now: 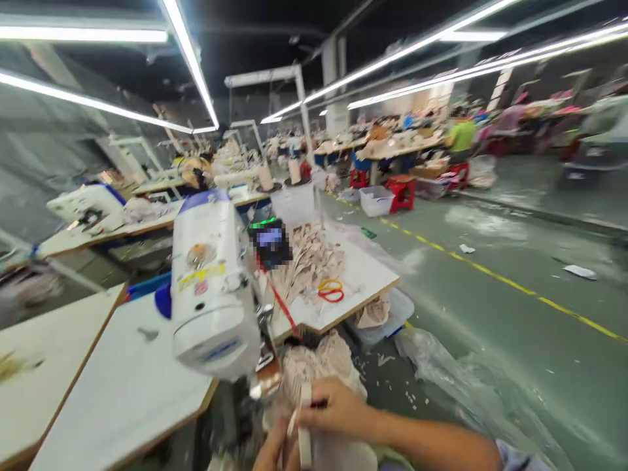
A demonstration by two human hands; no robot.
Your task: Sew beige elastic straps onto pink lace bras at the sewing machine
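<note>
My right hand (338,412) is at the bottom centre, fingers closed around a pale strip of fabric (305,425) and a small dark tool with a red part. My left hand (272,451) shows only partly at the bottom edge, pinching the same strip from below. Just above them lies a heap of beige lace fabric (318,363). A white sewing machine (210,288) stands to the upper left of my hands on a white table (122,392).
Behind the machine a side table (363,275) holds a pile of beige fabric pieces (309,258) and red and yellow rings (331,290). Clear plastic sheeting (456,379) lies on the green floor at right. Other sewing stations, red stools, bins and people fill the background.
</note>
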